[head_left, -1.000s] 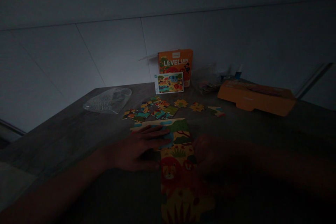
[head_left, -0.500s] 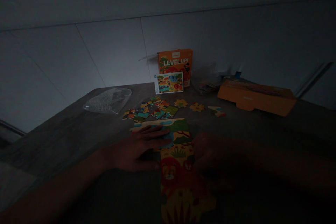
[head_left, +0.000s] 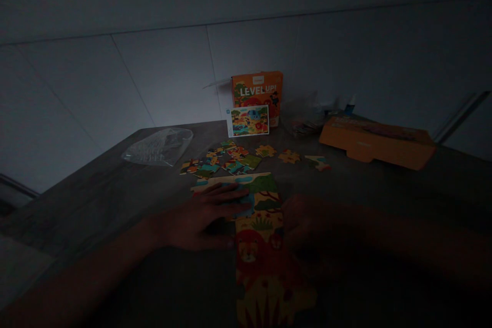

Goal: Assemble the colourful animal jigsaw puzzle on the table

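A partly joined jigsaw puzzle (head_left: 261,259) lies on the table, showing a red lion, a smaller animal, trees and a strip of sky. My left hand (head_left: 203,218) rests flat across its upper left part, fingers stretched out over a blue area. At the puzzle's right edge, my right hand (head_left: 302,223) is closed with its fingers curled in; deep shadow hides whatever is in them. Just beyond the joined part lies a heap of loose puzzle pieces (head_left: 236,156). Farther right are single pieces: a yellow one (head_left: 289,156) and a pale and green one (head_left: 317,162).
A picture card (head_left: 249,121) leans on an orange puzzle box (head_left: 257,84) at the back. To the left lies a clear plastic bag (head_left: 159,146). Rightward are another plastic bag (head_left: 303,120), an orange box part (head_left: 376,143) and a small blue bottle (head_left: 349,106). The light is very dim.
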Motion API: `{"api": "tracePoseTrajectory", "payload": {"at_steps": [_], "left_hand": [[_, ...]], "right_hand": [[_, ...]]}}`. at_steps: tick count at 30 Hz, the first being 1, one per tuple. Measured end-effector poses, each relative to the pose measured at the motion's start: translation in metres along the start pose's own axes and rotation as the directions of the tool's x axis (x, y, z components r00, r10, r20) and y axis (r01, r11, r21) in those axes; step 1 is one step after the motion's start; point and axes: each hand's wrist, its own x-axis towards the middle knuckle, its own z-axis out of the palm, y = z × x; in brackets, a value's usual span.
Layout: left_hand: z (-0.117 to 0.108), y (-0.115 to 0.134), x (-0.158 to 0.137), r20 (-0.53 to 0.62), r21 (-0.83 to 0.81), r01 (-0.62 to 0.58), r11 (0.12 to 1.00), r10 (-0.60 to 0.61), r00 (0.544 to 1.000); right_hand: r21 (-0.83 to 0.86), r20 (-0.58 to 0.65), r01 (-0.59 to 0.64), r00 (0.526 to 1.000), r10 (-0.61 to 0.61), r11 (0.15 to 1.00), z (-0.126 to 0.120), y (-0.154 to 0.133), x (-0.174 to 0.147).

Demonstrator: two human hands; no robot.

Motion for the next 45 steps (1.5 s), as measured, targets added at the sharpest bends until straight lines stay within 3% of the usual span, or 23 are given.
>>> {"api": "tracePoseTrajectory", "payload": {"at_steps": [7, 11, 17, 29, 45], "left_hand": [[0.002, -0.001, 0.000, 0.028, 0.034, 0.020, 0.999, -0.021, 0.999], [0.001, -0.001, 0.000, 0.033, 0.040, 0.031, 0.999, -0.033, 0.999], [0.000, 0.000, 0.001, 0.031, 0.013, 0.029, 1.000, -0.029, 0.999], [0.000, 0.000, 0.001, 0.031, 0.028, 0.022, 0.999, -0.023, 0.999], [0.000, 0.000, 0.000, 0.021, 0.006, 0.026, 1.000, -0.026, 0.999]], "right_hand": [[-0.085, 0.111, -0.050, 0.992, 0.059, 0.995, -0.002, -0.004, 0.002], [-0.153, 0.095, 0.005, 0.995, 0.009, 0.988, 0.003, -0.001, 0.001], [-0.173, 0.051, -0.072, 0.995, 0.081, 0.982, 0.007, 0.002, 0.000], [-0.139, 0.081, -0.012, 0.996, 0.024, 0.990, 0.004, 0.003, 0.000], [-0.244, -0.029, 0.119, 0.991, -0.130, 0.962, 0.004, 0.006, -0.001]]}}
